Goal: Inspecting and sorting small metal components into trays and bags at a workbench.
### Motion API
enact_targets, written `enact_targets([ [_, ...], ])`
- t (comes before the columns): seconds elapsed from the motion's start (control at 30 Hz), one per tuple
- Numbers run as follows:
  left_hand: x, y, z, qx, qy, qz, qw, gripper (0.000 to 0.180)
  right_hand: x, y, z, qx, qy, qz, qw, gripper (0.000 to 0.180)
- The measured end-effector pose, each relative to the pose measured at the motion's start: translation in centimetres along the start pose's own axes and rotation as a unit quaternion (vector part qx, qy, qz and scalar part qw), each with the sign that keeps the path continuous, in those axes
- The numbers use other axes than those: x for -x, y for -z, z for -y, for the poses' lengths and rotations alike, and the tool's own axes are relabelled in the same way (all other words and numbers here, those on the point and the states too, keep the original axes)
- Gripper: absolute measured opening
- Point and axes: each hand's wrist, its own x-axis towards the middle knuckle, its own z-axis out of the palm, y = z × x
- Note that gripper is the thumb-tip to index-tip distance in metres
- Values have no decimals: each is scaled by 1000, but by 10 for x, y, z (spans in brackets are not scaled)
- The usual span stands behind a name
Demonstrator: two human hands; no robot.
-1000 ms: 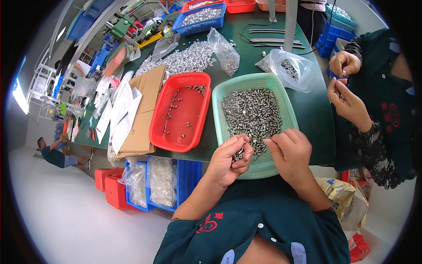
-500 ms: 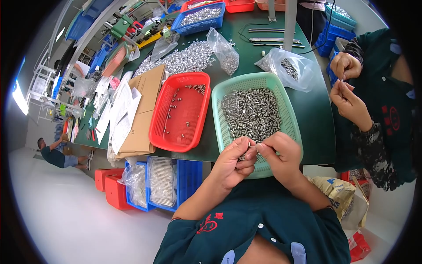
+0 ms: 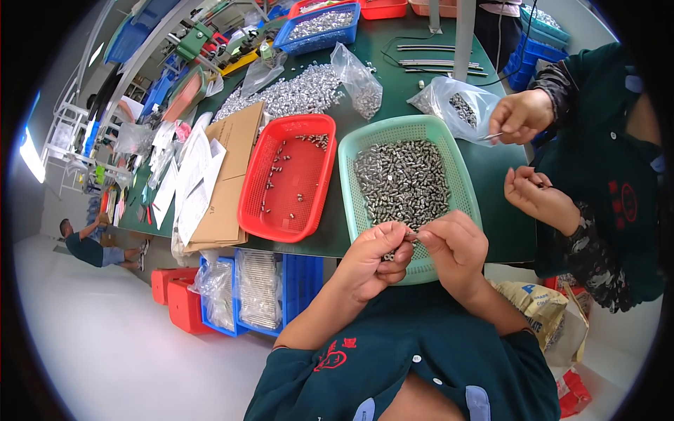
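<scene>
Cupping small metal parts [image 3: 387, 257], probably against spilling, the left hand [image 3: 369, 262] has the narrowly pinched right hand [image 3: 456, 251], contents unclear, at three o'clock, green basket [image 3: 463, 189] at one.

metal parts [image 3: 388, 257] partly hidden in left hand [image 3: 372, 261], far red basket [image 3: 383, 9] cropped

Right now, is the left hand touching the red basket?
Apart. The head view shows a strip of green tabletop between the left hand and the red basket.
</scene>
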Motion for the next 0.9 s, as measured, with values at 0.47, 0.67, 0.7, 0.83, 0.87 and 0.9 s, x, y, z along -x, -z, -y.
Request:
enact_targets([
  [0.47, 1, -2, -6, -61, -30, -138, 988, 36, 1, 3, -9, -8, -153, 18, 988, 13],
  [0.67, 3, -3, -9, -56, -49, -106, 992, 26, -8, 17, -6, 212, -7, 64, 975, 13],
  [0.7, 2, -1, -8, -43, -41, -72, 996, 23, -8, 16, -5, 212, -7, 63, 975, 13],
  [0.83, 3, 5, -1, -3, -35, -22, 999, 17, 0, 6, -2, -40, -146, 39, 988, 10],
  [0.87, 2, 5, 1, 13, -30, -11, 999, 15, 2, 4, -3, -111, -183, 36, 976, 9],
  [0.9, 2, 5, 2, 29, -25, 0, 999, 13, 4, 3, -5, -109, -182, 34, 977, 9],
])
